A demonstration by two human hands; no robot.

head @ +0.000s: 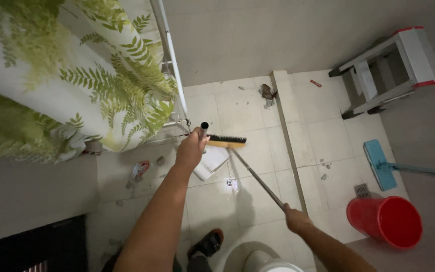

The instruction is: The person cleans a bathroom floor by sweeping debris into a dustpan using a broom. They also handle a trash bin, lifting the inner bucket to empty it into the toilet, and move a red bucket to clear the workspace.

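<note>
Head view: right grip (296, 218) clenched round broom handle (258, 179), left grip (191, 148) round dustpan handle (204, 129)

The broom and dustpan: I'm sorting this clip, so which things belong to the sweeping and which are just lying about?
In use:
left hand on the dustpan handle
white dustpan
right hand on the broom
scraps on the tiled floor

Lying about:
blue mop
red bucket
step stool
fern-print cloth

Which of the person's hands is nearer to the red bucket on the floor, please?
The right hand, gripping the broom handle, is just left of the red bucket. The left hand, holding the dustpan's upright handle, is farther off, up and left beside the broom head.
</note>
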